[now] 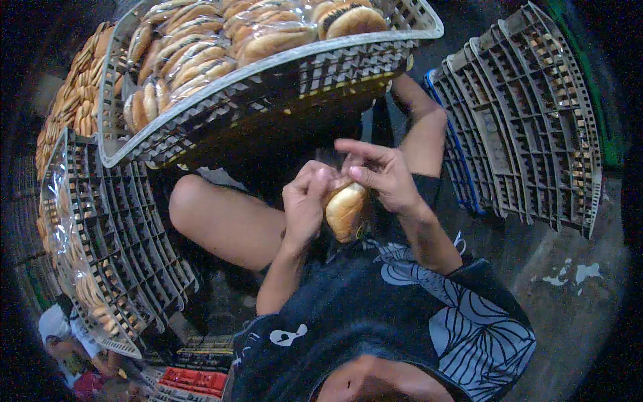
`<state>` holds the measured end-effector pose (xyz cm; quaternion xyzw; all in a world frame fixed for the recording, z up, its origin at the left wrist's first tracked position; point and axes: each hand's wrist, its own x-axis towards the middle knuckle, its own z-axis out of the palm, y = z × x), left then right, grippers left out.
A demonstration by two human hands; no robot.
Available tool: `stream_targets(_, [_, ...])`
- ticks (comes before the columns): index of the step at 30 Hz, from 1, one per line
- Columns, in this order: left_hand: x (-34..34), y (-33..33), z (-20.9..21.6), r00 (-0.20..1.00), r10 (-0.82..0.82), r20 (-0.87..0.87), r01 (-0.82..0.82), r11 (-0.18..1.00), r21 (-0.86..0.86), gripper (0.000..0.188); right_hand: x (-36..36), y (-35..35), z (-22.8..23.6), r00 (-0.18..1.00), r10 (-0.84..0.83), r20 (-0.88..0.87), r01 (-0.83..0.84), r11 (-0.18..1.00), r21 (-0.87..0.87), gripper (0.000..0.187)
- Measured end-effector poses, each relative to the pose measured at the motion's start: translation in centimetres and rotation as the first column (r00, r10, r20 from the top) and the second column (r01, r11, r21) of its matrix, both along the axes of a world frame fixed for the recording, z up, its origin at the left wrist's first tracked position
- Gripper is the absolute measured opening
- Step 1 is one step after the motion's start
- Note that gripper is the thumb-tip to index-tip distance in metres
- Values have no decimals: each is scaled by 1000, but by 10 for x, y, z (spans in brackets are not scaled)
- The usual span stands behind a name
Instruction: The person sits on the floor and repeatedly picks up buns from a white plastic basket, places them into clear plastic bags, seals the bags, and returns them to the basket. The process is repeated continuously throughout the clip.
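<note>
A golden-brown bread roll [345, 213], seemingly in a clear plastic bag, hangs in front of my lap between both hands. My left hand [305, 201] is closed in a pinch at the upper left of the roll, on the gathered bag mouth. On the other side, my right hand [387, 177] has its thumb and bent fingers at the same gathered plastic, while the index finger stretches out to the left. Motion smears the plastic and the fingertips. A thin yellowish loop shows by the lower right of the roll.
A white plastic crate [268, 57] filled with bagged rolls stands before my knees. Stacked grey crates rise at the left [127, 228] and right [522, 120]. Many loose rolls [80, 100] lie at far left. A person [74, 348] and a red crate [194, 380] are at lower left.
</note>
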<state>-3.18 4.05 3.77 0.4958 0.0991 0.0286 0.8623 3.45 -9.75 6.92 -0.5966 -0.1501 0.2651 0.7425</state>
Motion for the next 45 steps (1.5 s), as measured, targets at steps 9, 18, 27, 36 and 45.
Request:
stream_targets(9, [39,-25,7,999,32,-22,-16,854,520,9,23,-22,-29,961,-215,174,244,955,-168,14])
stream_targets(18, [77,-41,-20,975,-199,-101,210,670,712,4,51,-52,-47,902,-113,416,273,896,-349,16])
stream_targets(27, [64,-43,-53,809,-410,-420,581,454,676,13,25,-73,-62,998,65,9,-47,794,-606,21])
stream_targets(36, [47,-84,-100,958,-252,-140,268,598,755,18,68,-137,-172,923,-383,30,204,424,-882,66])
stream_targets(45, [72,-94,-95,965,154,-211,91,559,824,19,148,-210,-322,813,-485,322,394,51,-917,93])
